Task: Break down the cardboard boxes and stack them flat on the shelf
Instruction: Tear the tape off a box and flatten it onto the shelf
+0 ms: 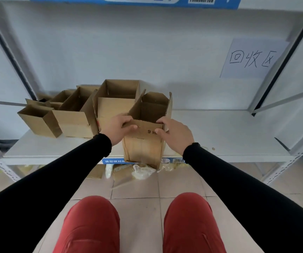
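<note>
A small open cardboard box (pixel 144 150) stands at the front edge of the white shelf (pixel 220 132), its flaps up. My left hand (pixel 118 128) grips the left end of its near flap, thumb on top. My right hand (pixel 176 134) grips the right end of the same flap, fingers curled over its edge. Behind it stands a larger open box (pixel 116 99). To the left sit two more open boxes, one medium (pixel 75 114) and one small (pixel 39 119), with further boxes partly hidden behind them.
A paper sign (pixel 251 59) with handwriting hangs on the back wall at right. Grey metal uprights (pixel 282 172) frame the shelf on both sides. Crumpled plastic and cardboard scraps (pixel 141 172) lie on the tiled floor under the shelf. My knees in red trousers are below.
</note>
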Demonstrator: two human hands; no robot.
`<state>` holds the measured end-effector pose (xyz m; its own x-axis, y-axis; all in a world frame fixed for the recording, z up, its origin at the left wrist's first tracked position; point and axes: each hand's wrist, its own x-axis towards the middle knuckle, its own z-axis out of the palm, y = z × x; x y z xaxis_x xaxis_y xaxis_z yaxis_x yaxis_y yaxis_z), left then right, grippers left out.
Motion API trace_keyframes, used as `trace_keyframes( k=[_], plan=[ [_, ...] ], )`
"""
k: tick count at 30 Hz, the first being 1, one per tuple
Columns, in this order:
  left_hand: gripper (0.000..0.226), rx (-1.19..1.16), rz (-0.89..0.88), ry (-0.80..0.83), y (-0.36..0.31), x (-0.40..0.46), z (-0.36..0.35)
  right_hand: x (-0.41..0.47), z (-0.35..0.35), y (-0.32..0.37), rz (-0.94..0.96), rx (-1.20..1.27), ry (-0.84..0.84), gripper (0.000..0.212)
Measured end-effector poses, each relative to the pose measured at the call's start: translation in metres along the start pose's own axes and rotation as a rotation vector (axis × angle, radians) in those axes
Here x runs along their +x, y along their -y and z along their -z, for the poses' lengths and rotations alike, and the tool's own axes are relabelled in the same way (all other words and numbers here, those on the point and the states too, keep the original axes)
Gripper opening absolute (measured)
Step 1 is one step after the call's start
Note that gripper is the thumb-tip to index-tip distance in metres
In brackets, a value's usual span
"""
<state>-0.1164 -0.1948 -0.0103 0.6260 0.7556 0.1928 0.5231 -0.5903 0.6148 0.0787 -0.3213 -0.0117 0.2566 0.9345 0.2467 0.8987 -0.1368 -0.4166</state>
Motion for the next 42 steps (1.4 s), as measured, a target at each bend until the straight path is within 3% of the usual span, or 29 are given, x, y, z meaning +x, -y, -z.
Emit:
trace_keyframes(
  k=[4, 7, 10, 13, 16, 19, 23, 26, 31, 34, 37, 42],
  plan=[
    [0.025, -0.099, -0.003, -0.066, -0.010, 0.006, -0.003, 0.008, 0.005, -0.014, -0.001, 0.056, -0.110, 0.053],
    [0.024, -0.260, 0.013, -0.089, -0.026, 0.029, 0.007, 0.025, 0.013, -0.035, -0.037, 0.265, -0.189, 0.058],
    [0.039, -0.424, 0.065, -0.119, -0.040, 0.063, 0.020, 0.054, 0.028, -0.058, -0.042, 0.417, -0.094, 0.056],
    [0.017, -0.626, 0.176, -0.117, -0.049, 0.096, 0.028, 0.090, 0.056, -0.075, -0.040, 0.436, 0.051, 0.047],
    [0.024, -0.788, 0.337, -0.073, -0.059, 0.119, 0.034, 0.116, 0.086, -0.085, -0.074, 0.369, 0.135, 0.038],
    [0.031, -0.972, 0.466, -0.025, -0.072, 0.125, 0.036, 0.124, 0.106, -0.096, -0.146, 0.288, 0.112, 0.032],
    [0.025, -1.260, 0.640, -0.015, -0.083, 0.117, 0.032, 0.124, 0.123, -0.102, -0.242, 0.224, -0.006, 0.043],
    [0.037, -1.359, 0.701, 0.019, -0.080, 0.103, 0.026, 0.129, 0.135, -0.097, -0.277, -0.002, 0.074, 0.057],
    [0.029, -1.393, 0.789, -0.067, -0.056, 0.075, 0.021, 0.147, 0.120, -0.076, -0.221, -0.182, 0.138, 0.074],
    [0.033, -1.378, 0.852, -0.176, -0.037, 0.056, 0.025, 0.150, 0.091, -0.070, -0.178, -0.148, 0.140, 0.069],
    [0.032, -1.385, 0.867, -0.228, -0.027, 0.037, 0.030, 0.150, 0.067, -0.068, -0.167, 0.182, 0.138, 0.050],
    [0.036, -1.450, 0.816, -0.216, -0.027, 0.006, 0.035, 0.146, 0.057, -0.061, -0.130, 0.337, -0.017, 0.028]
  ],
)
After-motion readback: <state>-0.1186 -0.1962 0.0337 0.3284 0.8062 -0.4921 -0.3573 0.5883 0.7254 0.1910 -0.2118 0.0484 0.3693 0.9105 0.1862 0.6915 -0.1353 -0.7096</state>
